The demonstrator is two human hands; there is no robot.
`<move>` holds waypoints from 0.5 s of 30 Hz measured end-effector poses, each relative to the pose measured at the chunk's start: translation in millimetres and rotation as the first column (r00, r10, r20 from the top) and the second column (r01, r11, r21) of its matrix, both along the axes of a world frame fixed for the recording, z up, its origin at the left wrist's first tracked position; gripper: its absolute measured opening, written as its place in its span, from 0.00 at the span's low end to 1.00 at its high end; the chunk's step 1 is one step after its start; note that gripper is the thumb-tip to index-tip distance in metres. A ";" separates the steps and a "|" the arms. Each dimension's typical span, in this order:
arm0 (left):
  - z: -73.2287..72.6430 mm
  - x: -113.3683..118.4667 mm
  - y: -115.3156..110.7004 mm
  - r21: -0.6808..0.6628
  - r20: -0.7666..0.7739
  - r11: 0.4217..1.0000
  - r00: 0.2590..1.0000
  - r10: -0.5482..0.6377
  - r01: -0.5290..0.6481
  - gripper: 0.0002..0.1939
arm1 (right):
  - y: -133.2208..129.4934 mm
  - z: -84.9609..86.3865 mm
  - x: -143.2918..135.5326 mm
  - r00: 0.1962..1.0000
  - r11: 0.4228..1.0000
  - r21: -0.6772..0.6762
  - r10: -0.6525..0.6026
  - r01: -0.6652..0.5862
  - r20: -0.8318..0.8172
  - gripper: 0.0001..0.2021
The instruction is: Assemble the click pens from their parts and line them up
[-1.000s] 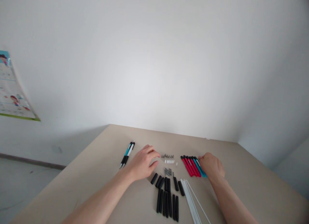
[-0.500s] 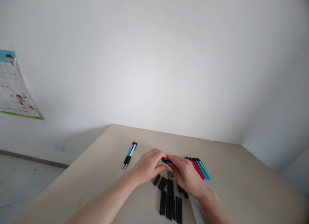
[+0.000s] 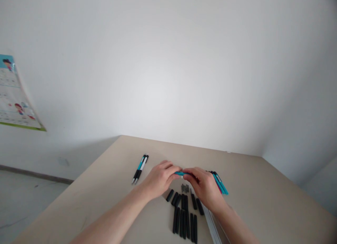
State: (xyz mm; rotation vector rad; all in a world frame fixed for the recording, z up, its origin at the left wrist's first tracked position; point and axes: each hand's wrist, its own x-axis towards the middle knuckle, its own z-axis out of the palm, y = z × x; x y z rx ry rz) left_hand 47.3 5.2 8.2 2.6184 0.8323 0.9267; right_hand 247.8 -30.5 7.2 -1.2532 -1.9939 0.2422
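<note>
Between my two hands is a teal pen barrel, held level above the table. My left hand pinches its left end, and my right hand closes on its right end, hiding part of it. Just below the fingers lies a small cluster of metal springs. Several black grips lie in rows nearer the front. Beside my right wrist are thin white refills. Teal and pink barrels lie partly hidden behind my right hand.
Two assembled pens, one teal and one white, lie side by side on the left of the beige table. A white wall rises behind the table. A poster hangs at the far left.
The teal barrel now shows between my fingertips, where a darker part showed before. My right hand has shifted slightly, uncovering the springs and more black grips. The view has moved slightly.
</note>
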 end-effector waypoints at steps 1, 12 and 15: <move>-0.1 0.0 0.2 0.016 0.002 1.000 1.000 0.019 -0.019 0.10 | 0.9 -1.1 0.7 1.000 1.000 -0.009 -0.015 0.015 -0.001 0.09; -2.4 -5.4 3.0 0.166 0.080 0.985 0.996 0.039 -0.052 0.18 | -3.2 2.1 -2.4 0.999 0.990 -0.142 0.021 -0.016 0.036 0.10; -1.3 -5.1 1.4 0.185 0.099 0.983 0.995 0.007 -0.025 0.21 | -3.0 2.4 -5.1 0.998 0.985 -0.167 0.045 -0.037 0.045 0.10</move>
